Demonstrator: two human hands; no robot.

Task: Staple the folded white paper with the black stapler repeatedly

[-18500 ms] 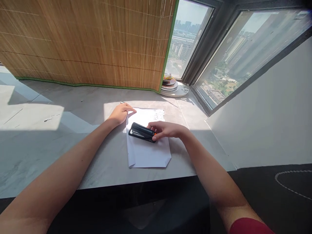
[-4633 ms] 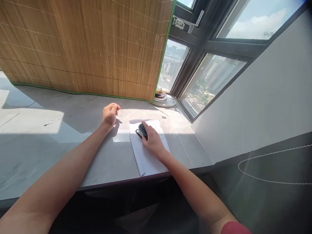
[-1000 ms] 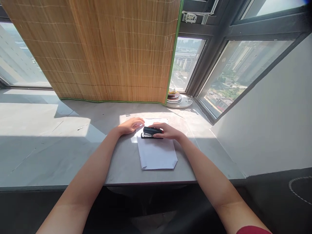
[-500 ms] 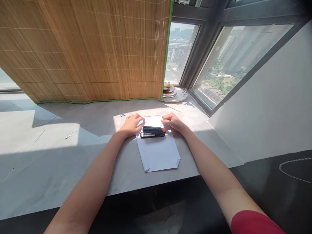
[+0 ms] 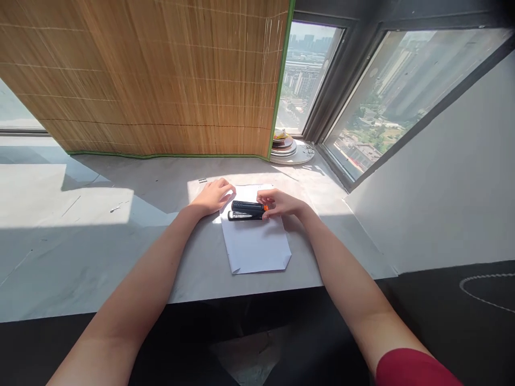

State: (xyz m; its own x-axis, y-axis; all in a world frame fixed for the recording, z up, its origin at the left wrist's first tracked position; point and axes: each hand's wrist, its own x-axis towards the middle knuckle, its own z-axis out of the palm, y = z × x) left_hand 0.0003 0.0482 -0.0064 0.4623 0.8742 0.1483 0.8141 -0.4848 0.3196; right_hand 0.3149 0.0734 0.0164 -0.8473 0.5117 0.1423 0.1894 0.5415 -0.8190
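White sheets of paper [image 5: 257,246] lie on the ledge in front of me, with the near corners folded. Across their upper part rests a black stapler [image 5: 246,206] with an orange end at its right. The thumb and fingers of my right hand [image 5: 281,202] close around that orange end, hiding part of it. At the upper left edge of the paper lies my left hand [image 5: 215,194], fingers loosely spread and bent down, touching the paper's edge and holding nothing.
Staples [image 5: 202,180] lie beyond my left hand, and small scraps [image 5: 115,208] lie farther left. A stack of plates [image 5: 285,153] stands in the window corner. A bamboo blind [image 5: 161,80] hangs behind the ledge [image 5: 100,268].
My right hand has come from the paper's upper right edge down onto the stapler and taken hold of its orange end. My left hand stays by the paper's left edge. The view has shifted slightly.
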